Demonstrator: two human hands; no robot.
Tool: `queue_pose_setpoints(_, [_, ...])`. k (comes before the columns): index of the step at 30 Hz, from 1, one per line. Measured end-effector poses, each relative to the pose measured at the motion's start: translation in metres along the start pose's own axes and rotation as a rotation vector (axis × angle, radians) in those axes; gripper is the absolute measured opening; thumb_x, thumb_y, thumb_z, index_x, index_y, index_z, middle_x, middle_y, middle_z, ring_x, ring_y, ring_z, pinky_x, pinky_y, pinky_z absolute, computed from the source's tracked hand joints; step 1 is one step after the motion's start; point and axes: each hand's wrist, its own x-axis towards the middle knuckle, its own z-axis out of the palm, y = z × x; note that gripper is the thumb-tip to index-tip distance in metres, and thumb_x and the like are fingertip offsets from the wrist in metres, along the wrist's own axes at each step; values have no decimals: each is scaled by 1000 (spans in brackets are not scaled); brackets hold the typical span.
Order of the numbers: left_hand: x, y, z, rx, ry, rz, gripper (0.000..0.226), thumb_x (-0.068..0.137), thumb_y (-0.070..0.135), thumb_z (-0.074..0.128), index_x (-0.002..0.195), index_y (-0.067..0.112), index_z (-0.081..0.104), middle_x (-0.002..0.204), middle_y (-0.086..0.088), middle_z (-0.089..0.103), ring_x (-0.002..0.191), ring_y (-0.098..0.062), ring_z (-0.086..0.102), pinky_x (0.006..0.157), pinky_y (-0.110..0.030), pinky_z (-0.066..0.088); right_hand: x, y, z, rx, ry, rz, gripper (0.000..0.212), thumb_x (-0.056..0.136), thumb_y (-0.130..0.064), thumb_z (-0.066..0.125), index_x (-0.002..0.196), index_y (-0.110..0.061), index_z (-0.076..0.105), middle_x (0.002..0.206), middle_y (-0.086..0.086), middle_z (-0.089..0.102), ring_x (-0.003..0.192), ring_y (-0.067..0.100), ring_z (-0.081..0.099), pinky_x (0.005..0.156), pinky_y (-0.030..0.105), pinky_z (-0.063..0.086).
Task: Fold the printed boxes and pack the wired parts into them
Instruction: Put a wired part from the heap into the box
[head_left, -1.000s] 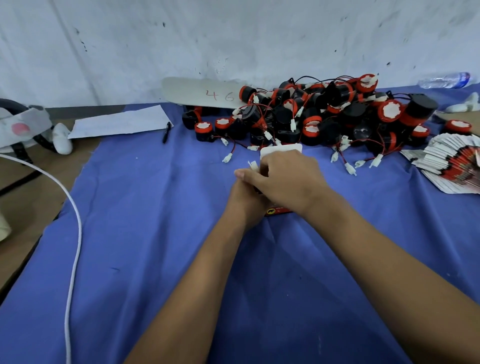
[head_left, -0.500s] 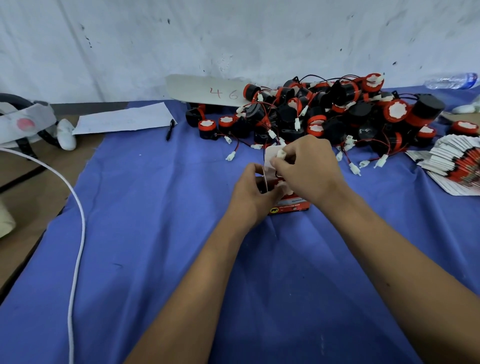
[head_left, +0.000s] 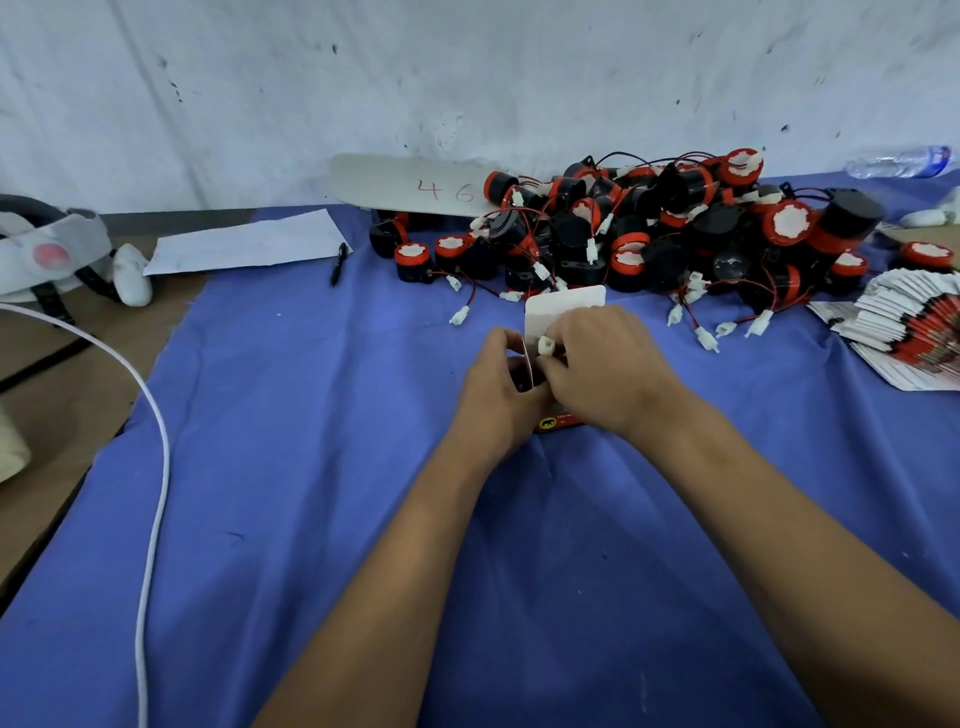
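Both hands (head_left: 550, 379) on box (head_left: 563, 306) (flap up)

Open-flapped box (head_left: 563, 307) upright, wired-parts pile (head_left: 649, 228) behind.

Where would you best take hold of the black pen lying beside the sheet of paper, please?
Pinch the pen across its slim barrel near the middle, coming from above. It lies flat on the blue cloth, pointing roughly away from you, with free cloth on its right for fingers.
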Motion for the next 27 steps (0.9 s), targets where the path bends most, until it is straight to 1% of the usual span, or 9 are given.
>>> queue_pose_setpoints(3, [0,-1,-1,39,3,33,33,87,-1,70,95,21,46,68,2,63,51,3,57,47,-14,43,-2,0,1,-15,-40,-28,38,100,-34,45,70,-17,61,82,1,60,79,23,52,75,35,30])
queue_pose_setpoints(7, [0,-1,-1,71,7,57,31,86,-1,69,96,18,46,63,6,60,52,-2,55,46,-15,41,-1,-2,8,-58,-16,7,37,99,-36,42,84,-17,71,92,1,55,100,23,48,89,42,37])
queue_pose_setpoints(9, [-2,-1,-1,62,17,63,31,87,-2,68,94,20,47,62,8,63,55,-6,58,48,-18,45,-3,-3,13,-48,44,29,32,97,-32,46,81,-17,70,88,-1,53,98,23,48,86,40,37])
queue_pose_setpoints(11, [-4,0,-2,45,14,60,28,89,2,70,97,19,49,72,6,70,64,-11,66,56,-32,56,-5,-2,15,11,131,45,27,95,-27,52,77,-16,69,85,1,56,90,24,51,81,39,40])
queue_pose_setpoints(14, [-7,3,-2,7,-9,43,30,91,18,76,105,13,50,93,-11,74,84,-28,74,76,-52,62,-5,1,12,85,211,53,18,86,-14,62,68,-13,61,72,4,60,73,26,55,69,43,48])
queue_pose_setpoints(17, [-7,4,-1,-1,-4,32,34,89,20,78,107,11,50,95,-11,75,87,-29,75,79,-55,61,-3,3,10,79,225,32,12,80,-6,63,82,-12,52,75,5,63,72,28,57,61,41,47])
queue_pose_setpoints(20, [-6,3,-2,28,5,35,33,89,18,78,106,11,50,94,-10,75,85,-28,74,78,-55,60,-2,7,8,123,230,-84,16,81,-5,60,94,-11,52,78,5,65,72,31,57,61,44,47])
queue_pose_setpoints(23, [-6,3,-3,65,15,58,36,81,18,76,107,13,51,91,-9,73,84,-30,71,74,-52,61,-3,7,7,132,211,-126,8,86,-20,63,89,-13,61,78,2,66,73,27,59,65,43,50])
queue_pose_setpoints(27, [-1,4,-1,139,-1,85,27,77,17,70,97,11,54,78,1,65,71,-18,63,57,-32,51,-1,3,5,139,211,-77,31,91,-46,61,74,-19,59,70,-4,62,72,21,58,62,34,47])
